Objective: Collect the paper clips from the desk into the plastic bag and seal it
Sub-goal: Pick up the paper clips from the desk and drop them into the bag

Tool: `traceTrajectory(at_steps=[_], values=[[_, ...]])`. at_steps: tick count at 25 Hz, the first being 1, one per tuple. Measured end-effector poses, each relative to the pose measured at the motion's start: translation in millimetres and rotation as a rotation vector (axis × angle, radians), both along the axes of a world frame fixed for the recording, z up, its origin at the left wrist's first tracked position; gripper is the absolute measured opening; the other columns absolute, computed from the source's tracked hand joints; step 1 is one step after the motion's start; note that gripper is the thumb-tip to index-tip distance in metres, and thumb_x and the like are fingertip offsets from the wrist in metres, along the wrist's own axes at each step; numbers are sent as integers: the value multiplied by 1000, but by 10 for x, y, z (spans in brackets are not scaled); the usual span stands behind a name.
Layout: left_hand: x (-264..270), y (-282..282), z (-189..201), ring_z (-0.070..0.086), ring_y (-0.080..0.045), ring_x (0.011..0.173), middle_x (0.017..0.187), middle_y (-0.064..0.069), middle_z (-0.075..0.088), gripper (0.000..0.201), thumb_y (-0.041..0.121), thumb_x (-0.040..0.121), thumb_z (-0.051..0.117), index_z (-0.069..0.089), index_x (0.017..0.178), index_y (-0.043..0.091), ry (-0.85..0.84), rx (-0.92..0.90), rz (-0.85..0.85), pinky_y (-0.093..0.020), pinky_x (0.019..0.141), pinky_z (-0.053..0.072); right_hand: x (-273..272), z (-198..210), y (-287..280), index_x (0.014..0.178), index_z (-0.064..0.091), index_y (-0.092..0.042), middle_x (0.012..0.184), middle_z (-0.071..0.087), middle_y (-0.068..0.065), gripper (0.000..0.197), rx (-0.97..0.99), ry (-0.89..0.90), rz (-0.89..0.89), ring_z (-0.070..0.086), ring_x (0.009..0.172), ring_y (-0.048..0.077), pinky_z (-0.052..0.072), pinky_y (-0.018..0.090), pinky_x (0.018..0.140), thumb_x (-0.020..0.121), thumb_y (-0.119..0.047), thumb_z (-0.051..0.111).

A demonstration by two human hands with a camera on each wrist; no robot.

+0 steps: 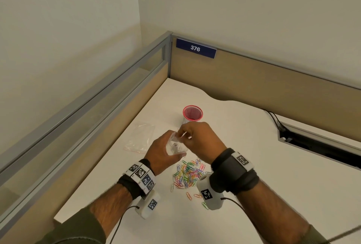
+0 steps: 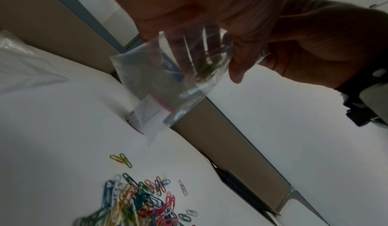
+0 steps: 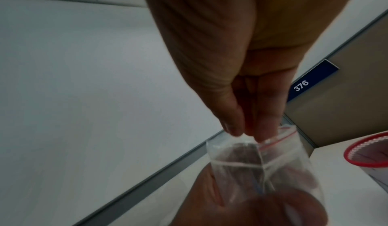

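Spare bags point(image 1: 139, 138): flat near the counter's point(image 1: 244, 165) left edge. Plastic bag point(image 1: 176, 146): held above the counter, mouth up; your left hand point(image 1: 164, 153) curls round its body, and a few clips seem to be inside. Your right hand point(image 1: 199, 140): fingertips point(image 3: 233, 130) pinched together at the open mouth. Step, by my reading: loading clips. Paper clips point(image 1: 188, 173): most heaped near the front edge. Next: return for another pinch.

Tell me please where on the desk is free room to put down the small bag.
Bare desk lies right of the red cup, up to the cable slot. Also free: the near edge, below the clips. Crowded: around the clips and the spare bags on the left.
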State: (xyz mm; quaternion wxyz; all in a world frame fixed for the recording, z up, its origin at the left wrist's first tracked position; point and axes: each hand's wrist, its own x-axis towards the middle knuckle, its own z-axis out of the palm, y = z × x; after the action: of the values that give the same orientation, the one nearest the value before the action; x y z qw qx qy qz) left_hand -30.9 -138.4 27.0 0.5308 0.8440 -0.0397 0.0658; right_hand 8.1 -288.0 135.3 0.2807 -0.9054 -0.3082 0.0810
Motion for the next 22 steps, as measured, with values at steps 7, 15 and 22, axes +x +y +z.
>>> traceTrajectory(at_steps=[7, 15, 22], values=[[-106, 190, -12, 63, -3, 106, 104, 14, 69, 39, 24, 77, 84, 58, 106, 25, -10, -27, 50, -10, 91, 43, 358, -513, -667, 95, 71, -13, 98, 71, 5, 15, 18, -6, -316, 67, 85, 21, 54, 32, 80, 88, -6, 59], [-201, 321, 27, 62, -4, 109, 109, 13, 68, 41, 23, 76, 83, 58, 109, 26, -21, -45, 78, -11, 95, 43, -27, -1723, -718, 117, 60, -14, 122, 49, 10, 33, -526, 196, -242, 50, 116, 28, 48, 38, 97, 90, -2, 45], [-224, 343, 43, 61, -7, 109, 111, 9, 66, 44, 31, 75, 81, 58, 113, 23, -30, -43, 99, -15, 94, 44, -216, -1630, -941, 126, 47, -20, 124, 46, 4, 71, -596, 318, -278, 49, 115, 25, 49, 40, 93, 70, -55, 73]])
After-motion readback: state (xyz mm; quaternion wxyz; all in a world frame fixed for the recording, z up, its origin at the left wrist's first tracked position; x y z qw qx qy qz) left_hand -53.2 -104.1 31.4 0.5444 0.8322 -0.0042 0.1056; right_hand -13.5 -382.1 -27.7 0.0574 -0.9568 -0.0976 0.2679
